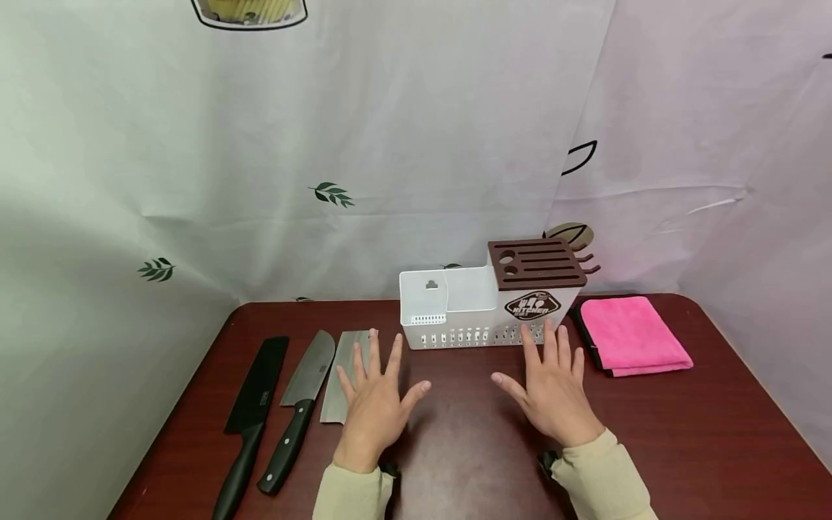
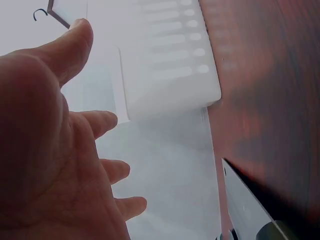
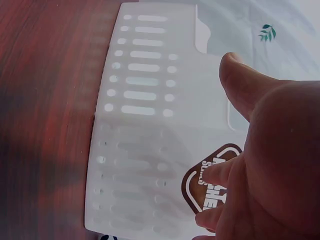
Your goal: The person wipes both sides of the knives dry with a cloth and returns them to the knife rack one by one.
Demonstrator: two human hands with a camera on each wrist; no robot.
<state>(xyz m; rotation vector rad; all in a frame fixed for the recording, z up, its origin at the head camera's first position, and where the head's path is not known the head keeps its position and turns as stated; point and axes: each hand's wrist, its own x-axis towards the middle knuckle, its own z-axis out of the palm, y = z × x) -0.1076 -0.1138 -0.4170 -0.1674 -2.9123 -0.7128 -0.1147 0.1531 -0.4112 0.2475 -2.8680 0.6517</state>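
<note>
White perforated plastic rack with a brown slotted top (image 1: 482, 321) stands right of centre in the head view. Nearer the bottom edge, the left hand (image 1: 377, 410) and right hand (image 1: 555, 397) are empty, fingers spread and pointing up the frame, thumbs angled toward each other; beige sleeves (image 1: 354, 496) enter from below. A broad silver cleaver blade (image 1: 334, 397) is partly hidden by the left hand. Farther left lie a silver-bladed, black-handled knife (image 1: 308, 386) and a black knife (image 1: 257, 393); at right, a folded pink cloth (image 1: 637, 336) rests on the reddish-brown desk (image 1: 461, 462).
</note>
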